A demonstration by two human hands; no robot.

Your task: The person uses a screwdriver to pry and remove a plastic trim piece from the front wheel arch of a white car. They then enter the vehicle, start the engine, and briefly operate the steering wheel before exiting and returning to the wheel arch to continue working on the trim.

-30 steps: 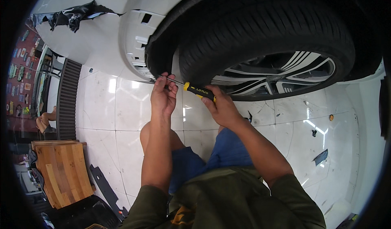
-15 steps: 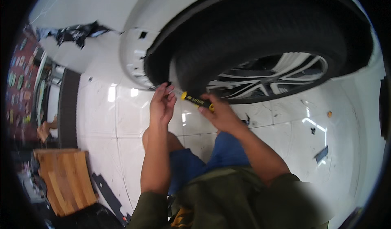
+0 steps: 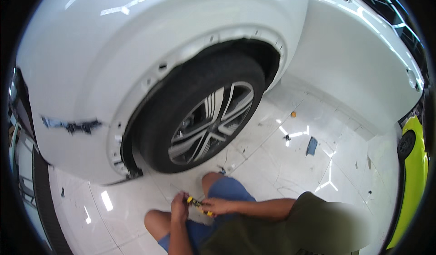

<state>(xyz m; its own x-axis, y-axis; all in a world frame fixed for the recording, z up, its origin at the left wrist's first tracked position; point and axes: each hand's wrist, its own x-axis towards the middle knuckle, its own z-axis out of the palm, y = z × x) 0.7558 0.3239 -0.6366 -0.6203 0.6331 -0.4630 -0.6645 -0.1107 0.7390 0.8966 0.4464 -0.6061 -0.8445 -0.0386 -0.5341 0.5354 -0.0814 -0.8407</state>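
My right hand [image 3: 216, 206] is wrapped round the handle of a black and yellow screwdriver [image 3: 195, 203], held low over my lap. At the screwdriver's front end, my left hand [image 3: 180, 206] has its fingers closed; what they pinch is too small to make out, and the shaft is hidden there. Ahead of both hands stands a car wheel [image 3: 209, 128] with a black tyre and a silver and black spoked rim. Around it, the wheel arch [image 3: 162, 67] of a white car shows a bare edge with holes and slots.
A dark torn strip [image 3: 72, 125] sticks to the white body panel on the left. On the tiled floor [image 3: 272, 164] lie a blue-grey piece [image 3: 311, 146], a small orange thing [image 3: 293, 114] and dark scraps. A white door panel [image 3: 345, 60] stands at right; a yellow-green car [image 3: 412, 164] is beyond.
My view has swung up and right, showing more of the car. Both hands and the screwdriver have drawn back from the wheel arch toward my lap.
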